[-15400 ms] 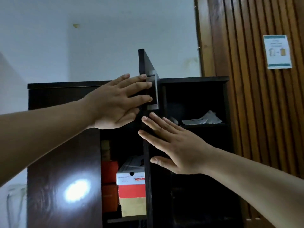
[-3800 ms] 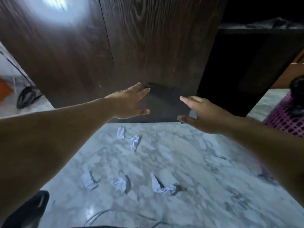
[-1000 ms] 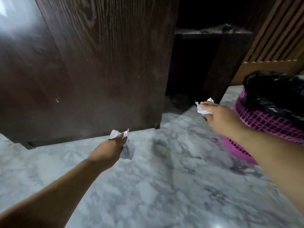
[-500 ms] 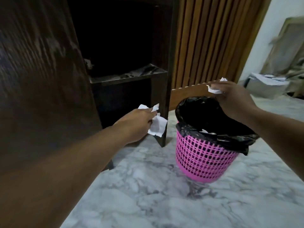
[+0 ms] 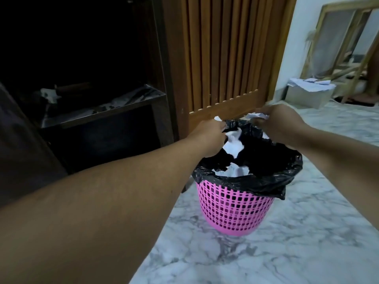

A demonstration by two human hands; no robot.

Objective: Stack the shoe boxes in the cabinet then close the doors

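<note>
Reaching out over a pink mesh waste basket (image 5: 233,214), both forearms come in from the bottom edge. Basket stands on grey-veined marble floor (image 5: 297,242), lined with a black bin bag (image 5: 264,181) folded over the rim. Inside: several crumpled white papers (image 5: 235,172) lying in the bag. Left hand (image 5: 209,138) is over the near-left rim, fingers curled round a crumpled white paper wad (image 5: 233,143) that hangs out below the knuckles into the basket mouth. Right hand (image 5: 279,121) is over the far rim, fingers pinching a second small paper wad (image 5: 257,115); edges blurred. Just left of the basket: dark wooden cabinet (image 5: 162,85), this right bay open, no door across it. Its shelf (image 5: 102,111) holds loose dark and pale clutter plus a small white object; too dim to name. Lower compartment is dark, contents not discernible. Shoe boxes not visible in this view. Behind the basket: slatted brown wooden panel (image 5: 223,52). Far right, by the white wall: a grey box (image 5: 307,96) with loose white papers on top, and gilt picture frames (image 5: 338,37) leaning behind it. No readable writing or brand anywhere.
</note>
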